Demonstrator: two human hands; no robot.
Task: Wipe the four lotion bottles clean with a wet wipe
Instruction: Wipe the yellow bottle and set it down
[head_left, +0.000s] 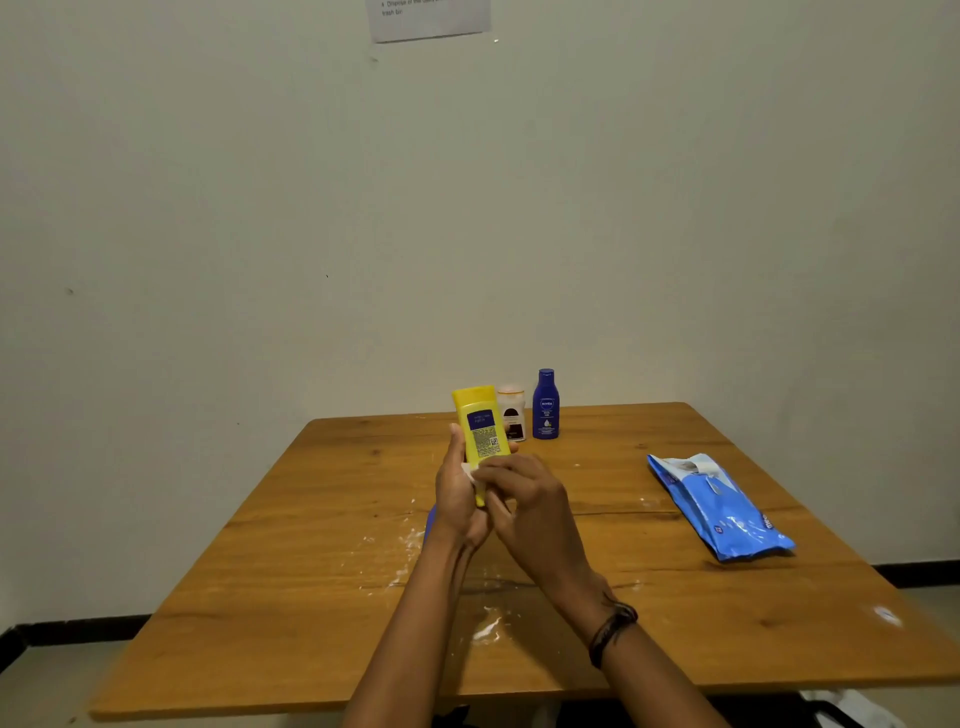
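- Head view: a yellow bottle (479, 431) is gripped upright above the table (291, 519) by the left hand (457, 499).
- A white wipe (470, 474) is pinched against it by the right hand (524, 499).
- Behind, 2 bottles, 1 white (511, 413) and 1 blue (546, 405), are partly screened; a wipes pack (719, 506) lies right.

Single head cam, wide-angle, looking forward and slightly down across the wooden table (260, 597) toward a plain wall (208, 208). Wall fills the upper half of frame, table the lower half. Both forearms enter from bottom centre, hands near mid-frame. Close range. No second view to overlap.
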